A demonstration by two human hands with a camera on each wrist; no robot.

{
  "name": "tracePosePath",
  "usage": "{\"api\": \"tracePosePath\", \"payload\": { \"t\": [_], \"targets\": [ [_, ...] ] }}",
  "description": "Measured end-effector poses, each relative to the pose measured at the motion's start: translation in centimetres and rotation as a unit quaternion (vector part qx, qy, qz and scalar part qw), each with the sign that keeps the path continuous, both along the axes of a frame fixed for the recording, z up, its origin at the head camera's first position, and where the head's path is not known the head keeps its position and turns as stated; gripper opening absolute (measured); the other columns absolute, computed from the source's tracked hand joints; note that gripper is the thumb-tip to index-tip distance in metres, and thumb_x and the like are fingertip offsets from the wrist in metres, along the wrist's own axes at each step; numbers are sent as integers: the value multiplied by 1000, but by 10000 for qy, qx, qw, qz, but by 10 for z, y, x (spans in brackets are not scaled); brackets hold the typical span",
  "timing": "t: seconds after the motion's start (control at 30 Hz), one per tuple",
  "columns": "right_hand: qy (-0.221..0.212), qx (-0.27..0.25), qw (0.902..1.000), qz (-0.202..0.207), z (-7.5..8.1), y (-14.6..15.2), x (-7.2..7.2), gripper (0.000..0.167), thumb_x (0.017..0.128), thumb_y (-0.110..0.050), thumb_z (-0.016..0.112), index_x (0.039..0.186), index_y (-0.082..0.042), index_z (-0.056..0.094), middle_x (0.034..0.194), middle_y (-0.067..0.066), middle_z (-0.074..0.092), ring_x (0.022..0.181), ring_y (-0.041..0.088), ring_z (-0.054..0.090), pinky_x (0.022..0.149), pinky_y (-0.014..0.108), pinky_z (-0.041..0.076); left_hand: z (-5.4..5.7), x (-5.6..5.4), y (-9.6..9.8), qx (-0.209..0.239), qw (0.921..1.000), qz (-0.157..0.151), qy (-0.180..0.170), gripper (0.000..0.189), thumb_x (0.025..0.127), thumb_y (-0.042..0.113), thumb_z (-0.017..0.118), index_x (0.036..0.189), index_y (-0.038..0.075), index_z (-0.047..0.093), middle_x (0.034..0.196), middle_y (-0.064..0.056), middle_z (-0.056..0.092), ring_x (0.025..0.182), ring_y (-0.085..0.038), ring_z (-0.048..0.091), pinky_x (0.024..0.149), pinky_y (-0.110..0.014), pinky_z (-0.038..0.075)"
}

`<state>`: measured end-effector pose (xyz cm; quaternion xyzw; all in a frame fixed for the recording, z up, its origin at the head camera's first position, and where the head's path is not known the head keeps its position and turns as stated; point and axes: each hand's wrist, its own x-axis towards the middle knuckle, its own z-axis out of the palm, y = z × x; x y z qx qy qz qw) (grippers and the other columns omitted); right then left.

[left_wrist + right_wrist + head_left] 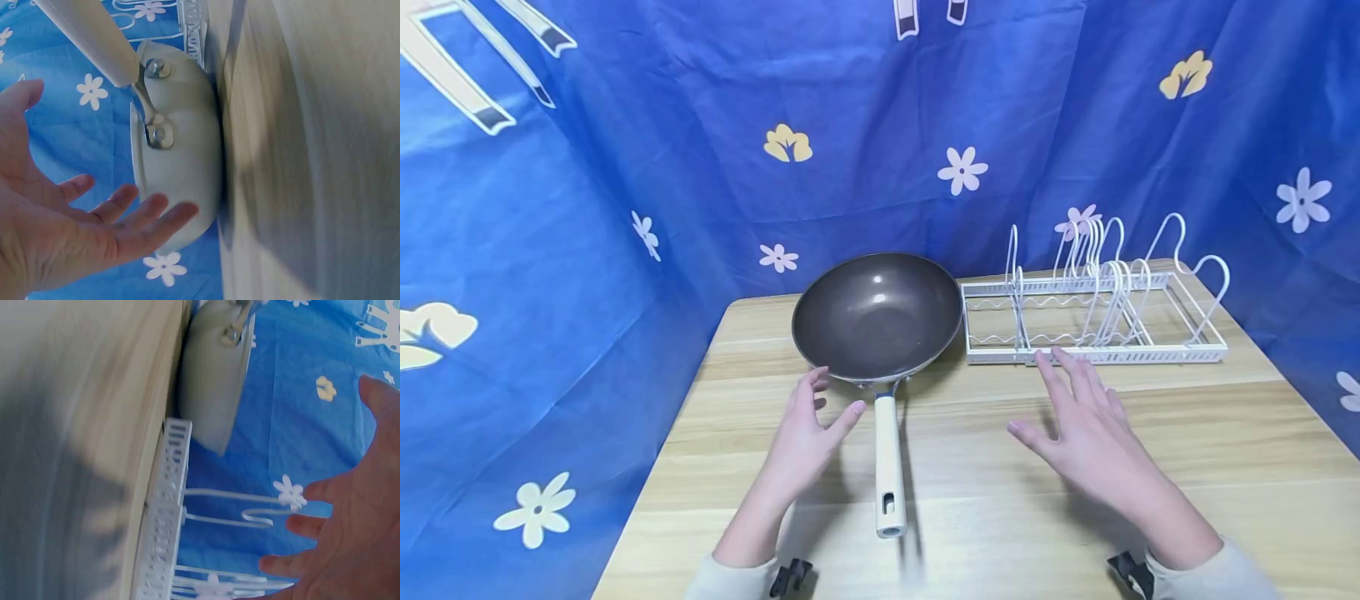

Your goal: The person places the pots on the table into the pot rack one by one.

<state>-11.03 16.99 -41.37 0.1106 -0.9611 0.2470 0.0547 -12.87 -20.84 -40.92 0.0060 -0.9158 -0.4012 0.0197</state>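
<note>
A frying pan (pixel 880 321) with a dark inside and a pale handle (pixel 889 467) sits on the wooden table, its handle toward me. My left hand (pixel 808 437) hovers left of the handle, fingers spread and thumb toward it, holding nothing. In the left wrist view the pan's pale outer wall (pixel 181 169) shows behind the fingers, with rivets at the handle joint. To the right of the pan stands a white wire rack (pixel 1097 354) with several upright loops. My right hand (pixel 1086 433) is in front of the rack, fingers spread, with nothing in it.
The pan's right rim lies close against the rack's left end. A blue curtain (pixel 865 108) with flower prints hangs behind and beside the wooden table (pixel 985 533). Black straps (pixel 792 577) show at both wrists.
</note>
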Motion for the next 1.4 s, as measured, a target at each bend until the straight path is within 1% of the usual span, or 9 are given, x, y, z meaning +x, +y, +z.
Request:
{"api": "tracePosePath", "payload": {
  "t": [0.17,0.3,0.43,0.53,0.67,0.77,1.1,1.23,1.4],
  "targets": [
    [150,-99,9995,244,-7,-14,6,106,98,-73,65,175,-20,16,180,17,21,164,48,26,125,80,27,-5,3,4,825,9951,-158,-518,87,101,54,73,162,11,30,161,-23,49,140,-47,61,111,-59,58],
    [-33,-403,9977,537,-11,-26,12,105,98,-71,65,174,-16,19,179,18,24,158,51,37,121,77,39,-11,2,11,1560,9823,-112,-1029,84,101,52,73,157,7,30,158,-24,49,133,-42,66,95,-50,67],
    [-375,-782,9915,966,-13,-40,18,102,100,-70,64,173,-11,23,177,18,29,154,50,45,117,72,47,-17,1,16,2441,9578,-243,-1495,80,104,43,72,156,2,27,152,-28,49,126,-40,68,92,-49,68],
    [-594,-840,9878,1171,-14,-51,22,103,99,-74,62,172,-11,26,175,15,33,155,46,46,120,68,47,-20,-2,17,3012,9311,-651,-1951,78,106,39,67,158,2,22,148,-28,51,122,-34,68,100,-50,66],
    [-845,-804,9848,1291,-14,-65,27,106,96,-80,61,170,-11,31,171,11,40,155,39,47,123,62,46,-23,-5,16,3452,8977,-1160,-2480,80,108,38,64,163,4,16,137,-19,58,111,-23,69,102,-44,63],
    [-1159,-974,9774,1473,-13,-74,30,103,97,-79,59,169,-11,33,170,10,42,154,36,49,125,62,45,-25,-6,16,3646,8827,-1301,-2662,82,108,39,66,163,5,15,123,-10,65,104,-17,69,98,-38,62],
    [-2294,-1906,9263,2302,-11,-108,23,80,107,-61,59,166,-12,38,146,7,63,134,27,65,112,50,57,-31,-12,14,4768,8064,-1863,-2963,67,110,30,63,155,8,19,136,-2,69,116,-18,73,112,-39,56],
    [-2690,-2556,9011,2243,-12,-120,19,76,107,-52,64,158,-1,40,126,8,70,107,21,71,89,36,63,-36,-16,17,5164,7805,-1900,-2967,74,110,24,64,162,4,16,140,-2,67,120,-18,73,116,-35,55],
    [-3292,-3282,8582,2177,-11,-132,20,67,104,-42,72,140,6,45,105,10,69,78,23,67,64,37,65,-42,-23,19,5406,7631,-1888,-2995,62,109,12,61,160,4,27,138,1,66,124,-16,71,118,-33,55]
  ]
}}
